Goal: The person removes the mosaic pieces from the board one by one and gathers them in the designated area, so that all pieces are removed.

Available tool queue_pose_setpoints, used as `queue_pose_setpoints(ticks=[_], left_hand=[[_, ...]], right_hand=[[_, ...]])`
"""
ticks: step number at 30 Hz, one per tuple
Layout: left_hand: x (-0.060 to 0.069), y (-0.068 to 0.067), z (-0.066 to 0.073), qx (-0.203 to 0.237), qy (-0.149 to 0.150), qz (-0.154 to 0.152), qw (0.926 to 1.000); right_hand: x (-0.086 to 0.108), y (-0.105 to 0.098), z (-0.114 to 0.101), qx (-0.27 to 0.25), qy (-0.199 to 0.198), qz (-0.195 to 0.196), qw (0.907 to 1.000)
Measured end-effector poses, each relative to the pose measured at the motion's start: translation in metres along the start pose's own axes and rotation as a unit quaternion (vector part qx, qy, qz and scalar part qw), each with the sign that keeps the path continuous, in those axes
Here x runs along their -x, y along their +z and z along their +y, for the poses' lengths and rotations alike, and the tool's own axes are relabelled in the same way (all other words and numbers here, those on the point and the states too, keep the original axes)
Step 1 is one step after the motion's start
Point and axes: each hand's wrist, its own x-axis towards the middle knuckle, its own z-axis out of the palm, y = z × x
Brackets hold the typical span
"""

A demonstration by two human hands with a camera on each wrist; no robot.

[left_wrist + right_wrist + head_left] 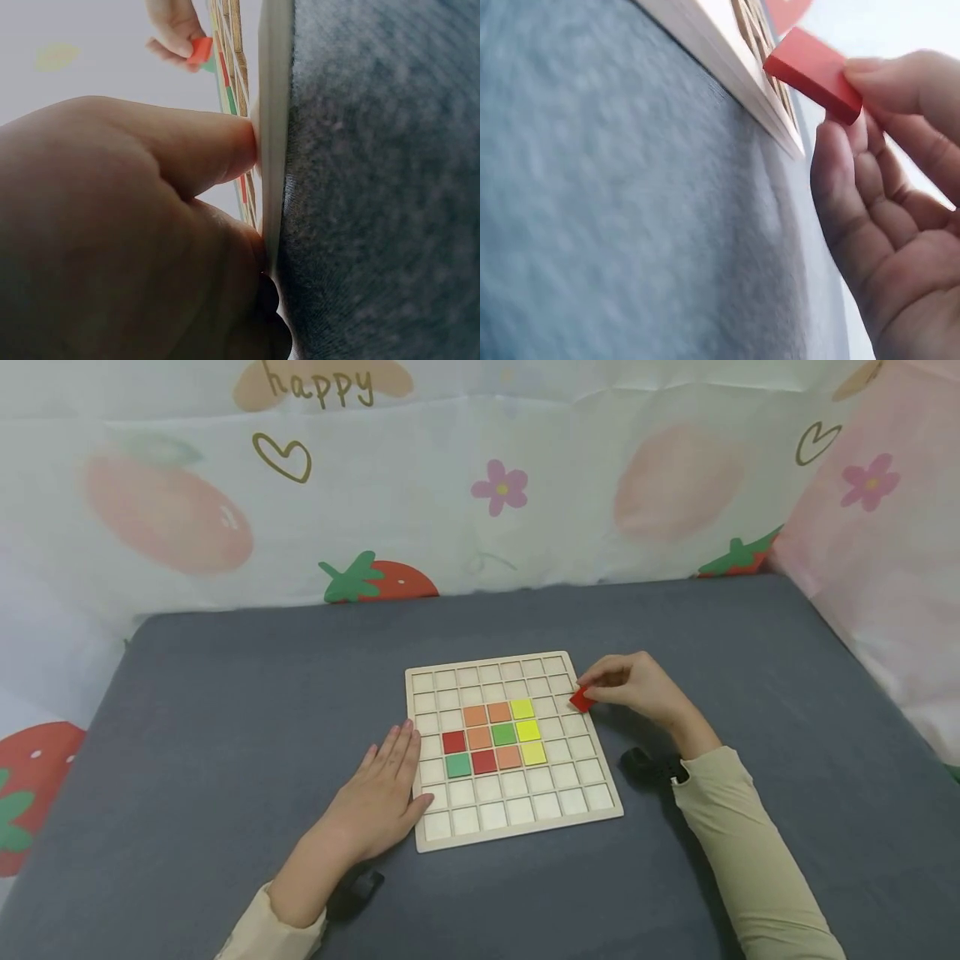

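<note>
Pinching now, right hand [637,689]: thumb and fingers clamped on the red tile [806,67].
Red tile: tilted, poking out leftward from those fingertips, right at the board's right rim; contact unclear, long axis hard to call.
Wooden grid board [521,807]: spreading left of the pinch, coloured tiles [504,734] mid-grid.
Left hand [378,802]: farther off, fingers straight, touching the left edge.
</note>
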Motion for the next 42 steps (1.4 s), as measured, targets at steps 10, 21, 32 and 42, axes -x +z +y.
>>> queue_pose_setpoints(ticks=[10,21,32,42], left_hand=[[0.001,0.001,0.0,-0.003,0.0,0.009,1.0],[-0.001,0.006,-0.002,-0.005,-0.001,0.011,0.9999],[0.001,0.003,0.0,-0.005,0.002,0.006,1.0],[-0.001,0.007,-0.003,-0.005,0.003,0.006,1.0]], right_hand=[[0.008,-0.008,0.004,0.031,0.045,0.054,0.9971],[0.009,-0.014,0.015,0.069,0.066,0.112,0.9891],[0.01,-0.016,0.016,0.082,0.072,0.117,0.9871],[0.012,-0.015,0.016,0.103,0.082,0.127,0.9831]])
